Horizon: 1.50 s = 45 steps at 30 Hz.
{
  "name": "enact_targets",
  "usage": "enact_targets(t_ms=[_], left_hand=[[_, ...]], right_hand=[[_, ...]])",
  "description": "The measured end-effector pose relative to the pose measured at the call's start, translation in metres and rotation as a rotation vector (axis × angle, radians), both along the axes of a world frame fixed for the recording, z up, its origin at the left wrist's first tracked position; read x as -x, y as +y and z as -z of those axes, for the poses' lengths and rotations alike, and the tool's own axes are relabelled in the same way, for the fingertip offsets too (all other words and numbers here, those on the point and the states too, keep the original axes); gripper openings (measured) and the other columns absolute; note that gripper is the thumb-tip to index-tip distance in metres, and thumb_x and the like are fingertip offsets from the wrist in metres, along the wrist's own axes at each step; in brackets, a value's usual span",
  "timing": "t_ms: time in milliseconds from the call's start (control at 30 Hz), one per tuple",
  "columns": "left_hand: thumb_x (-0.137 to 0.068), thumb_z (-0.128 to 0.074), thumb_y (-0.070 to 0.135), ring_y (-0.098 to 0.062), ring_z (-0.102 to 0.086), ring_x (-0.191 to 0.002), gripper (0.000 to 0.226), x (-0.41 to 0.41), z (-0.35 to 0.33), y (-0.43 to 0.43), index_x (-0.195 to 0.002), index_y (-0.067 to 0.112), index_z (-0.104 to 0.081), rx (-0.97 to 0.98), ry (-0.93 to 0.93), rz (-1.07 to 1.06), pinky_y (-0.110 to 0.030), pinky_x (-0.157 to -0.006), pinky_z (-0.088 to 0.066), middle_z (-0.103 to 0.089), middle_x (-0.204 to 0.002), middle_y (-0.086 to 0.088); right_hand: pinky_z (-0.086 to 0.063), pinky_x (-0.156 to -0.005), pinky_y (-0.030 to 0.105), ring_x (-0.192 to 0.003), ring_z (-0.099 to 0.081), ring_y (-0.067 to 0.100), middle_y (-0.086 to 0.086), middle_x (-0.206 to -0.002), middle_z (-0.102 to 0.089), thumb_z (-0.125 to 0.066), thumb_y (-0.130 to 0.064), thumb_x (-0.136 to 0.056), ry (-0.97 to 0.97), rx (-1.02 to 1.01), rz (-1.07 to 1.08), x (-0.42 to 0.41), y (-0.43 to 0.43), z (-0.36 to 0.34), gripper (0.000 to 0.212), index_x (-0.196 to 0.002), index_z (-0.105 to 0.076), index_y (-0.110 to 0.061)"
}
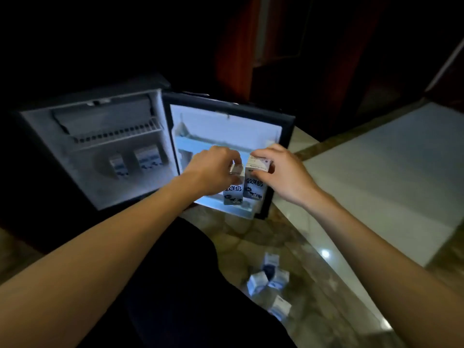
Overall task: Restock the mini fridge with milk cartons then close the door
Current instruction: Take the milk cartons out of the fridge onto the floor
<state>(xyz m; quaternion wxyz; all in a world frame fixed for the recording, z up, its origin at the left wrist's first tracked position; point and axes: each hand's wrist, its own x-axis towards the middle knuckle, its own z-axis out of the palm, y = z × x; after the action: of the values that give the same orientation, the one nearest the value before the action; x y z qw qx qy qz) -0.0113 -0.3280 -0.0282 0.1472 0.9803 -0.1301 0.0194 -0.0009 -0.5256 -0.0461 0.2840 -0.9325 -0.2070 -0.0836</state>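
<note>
**Two milk cartons held at the open fridge door**

The room is dark. A glossy, marble-patterned floor fills the lower middle of the frame and catches small bright reflections at the lower right. A pale, flat surface lies across the right side, and reddish-brown wood panelling rises at the upper centre.

The mini fridge sits at centre left with its door swung wide to the right, the white inner face showing. Inside the cabinet, under a wire shelf, two milk cartons stand upright near each other.

The left hand has its fingers curled down over the top of the left carton, gripping it. The right hand pinches the top of the right carton between thumb and curled fingers, set narrow to the carton's width. Both cartons are upright, side by side and touching, low against the inside of the door by its bottom rack. Whether they already rest on the rack cannot be told.

A loose cluster of spare cartons lies on the floor at lower centre right, beside the person's dark-clothed leg.
</note>
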Motion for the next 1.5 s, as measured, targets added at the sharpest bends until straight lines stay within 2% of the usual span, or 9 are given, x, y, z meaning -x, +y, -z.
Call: enact_targets(t_ms=[200, 333, 467, 733, 867, 1000, 1133, 1300, 1500], left_hand=[[-0.08, -0.078, 0.039, -0.021, -0.061, -0.097, 0.037, -0.003, 0.07, -0.073, -0.113, 0.03, -0.065, -0.001, 0.154, 0.109, -0.033, -0.073, -0.046, -0.066, -0.108, 0.004], [-0.077, -0.08, 0.028, -0.02, -0.062, -0.094, 0.033, -0.01, 0.117, -0.101, -0.106, 0.027, -0.065, -0.041, 0.25, 0.156, -0.034, -0.073, -0.05, -0.066, -0.104, 0.003], [-0.079, -0.077, 0.025, -0.025, -0.062, -0.096, 0.033, -0.02, 0.159, -0.109, -0.108, 0.021, -0.062, -0.118, 0.314, 0.181, -0.035, -0.071, -0.045, -0.063, -0.107, -0.003], [-0.079, -0.077, 0.023, -0.025, -0.059, -0.098, 0.031, -0.017, 0.256, -0.094, -0.101, 0.021, -0.056, -0.05, 0.429, 0.108, -0.035, -0.074, -0.044, -0.057, -0.109, -0.002], [-0.08, -0.076, 0.018, -0.028, -0.057, -0.099, 0.033, -0.01, 0.295, -0.097, -0.106, 0.017, -0.057, -0.023, 0.475, 0.096, -0.04, -0.079, -0.049, -0.055, -0.112, -0.005], [-0.08, -0.073, 0.013, -0.03, -0.06, -0.097, 0.028, -0.002, 0.328, -0.107, -0.104, 0.017, -0.057, 0.019, 0.536, 0.071, -0.037, -0.073, -0.048, -0.057, -0.111, -0.007], [-0.088, -0.068, 0.014, -0.036, -0.06, -0.102, 0.03, 0.006, 0.348, -0.116, -0.117, 0.011, -0.059, -0.016, 0.566, 0.083, -0.041, -0.08, -0.05, -0.053, -0.122, -0.011], [-0.093, -0.06, 0.011, -0.038, -0.061, -0.106, 0.032, 0.011, 0.369, -0.117, -0.125, 0.01, -0.055, -0.018, 0.602, 0.037, -0.049, -0.085, -0.052, -0.056, -0.124, -0.014], [-0.094, -0.054, 0.003, -0.035, -0.057, -0.117, 0.046, 0.011, 0.371, -0.125, -0.139, 0.013, -0.051, -0.068, 0.668, -0.007, -0.046, -0.096, -0.049, -0.053, -0.133, -0.015]], right_hand=[[-0.046, -0.08, 0.029, -0.095, -0.056, 0.011, -0.007, -0.106, -0.055, -0.076, -0.025, -0.086, 0.232, -0.046, 0.115, 0.024, -0.071, 0.077, 0.04, -0.125, -0.066, -0.026], [-0.044, -0.081, 0.02, -0.103, -0.057, 0.012, -0.004, -0.11, -0.055, -0.078, -0.017, -0.084, 0.404, -0.117, 0.208, 0.032, -0.104, 0.131, 0.041, -0.124, -0.068, -0.021], [-0.05, -0.093, 0.038, -0.107, -0.058, 0.017, -0.003, -0.113, -0.055, -0.078, -0.019, -0.085, 0.488, -0.113, 0.25, 0.038, -0.126, 0.177, 0.041, -0.124, -0.067, -0.023], [-0.052, -0.091, 0.042, -0.107, -0.059, 0.02, -0.002, -0.12, -0.06, -0.08, -0.025, -0.081, 0.573, -0.069, 0.35, 0.061, -0.156, 0.258, 0.042, -0.121, -0.067, -0.028], [-0.052, -0.088, 0.035, -0.106, -0.061, 0.016, -0.007, -0.119, -0.065, -0.075, -0.023, -0.087, 0.651, -0.076, 0.406, 0.081, -0.169, 0.293, 0.038, -0.123, -0.067, -0.028], [-0.054, -0.087, 0.038, -0.103, -0.063, 0.015, -0.006, -0.116, -0.067, -0.07, -0.029, -0.089, 0.715, -0.096, 0.429, 0.097, -0.165, 0.326, 0.033, -0.121, -0.066, -0.033], [-0.054, -0.08, 0.04, -0.099, -0.064, 0.016, -0.003, -0.108, -0.065, -0.075, -0.03, -0.085, 0.717, -0.104, 0.428, 0.102, -0.148, 0.349, 0.031, -0.115, -0.067, -0.035], [-0.053, -0.083, 0.045, -0.101, -0.062, 0.021, -0.002, -0.108, -0.06, -0.076, -0.029, -0.084, 0.732, -0.074, 0.441, 0.1, -0.138, 0.363, 0.036, -0.119, -0.067, -0.033], [-0.053, -0.084, 0.046, -0.101, -0.063, 0.024, 0.003, -0.109, -0.065, -0.078, -0.026, -0.083, 0.729, -0.056, 0.414, 0.101, -0.141, 0.364, 0.032, -0.114, -0.069, -0.027]])
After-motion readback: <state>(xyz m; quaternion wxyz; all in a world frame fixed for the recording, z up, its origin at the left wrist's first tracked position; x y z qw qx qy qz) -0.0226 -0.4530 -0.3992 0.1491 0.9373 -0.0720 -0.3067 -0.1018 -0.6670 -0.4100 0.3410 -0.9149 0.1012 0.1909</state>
